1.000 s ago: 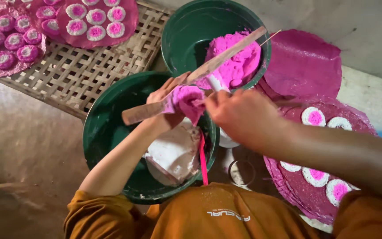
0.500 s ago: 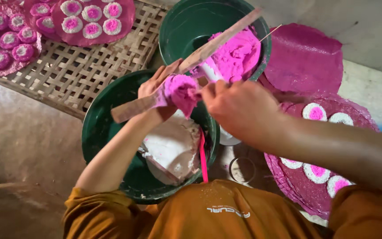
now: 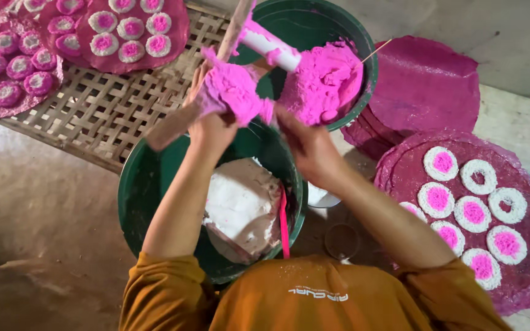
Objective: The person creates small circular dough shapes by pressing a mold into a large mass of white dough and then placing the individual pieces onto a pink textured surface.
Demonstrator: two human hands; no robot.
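My left hand (image 3: 211, 130) is raised over the near green basin (image 3: 135, 184) and grips a lump of bright pink dough (image 3: 233, 89). My right hand (image 3: 307, 147) pinches the lump's lower right edge with its fingertips. A long wooden stick (image 3: 170, 125) runs slantwise behind the lump, from the near basin's rim up toward the far green basin (image 3: 345, 18). A short white tube (image 3: 272, 49), smeared pink, lies just above the lump. A large block of white dough (image 3: 240, 208) sits in the near basin. More pink dough (image 3: 329, 79) is heaped in the far basin.
To the right, a purple round sheet (image 3: 522, 270) carries several white rings with pink centres, and a stack of bare purple sheets (image 3: 427, 79) lies beyond it. A woven bamboo mat (image 3: 87, 110) at the upper left holds more filled sheets (image 3: 130, 30). A thin pink strip (image 3: 284, 227) hangs over the near basin's edge.
Both hands have lifted the pink lump up and away from me, toward the far basin. The stick now stands steeper. My right hand has slid from the lump's top to its lower edge.
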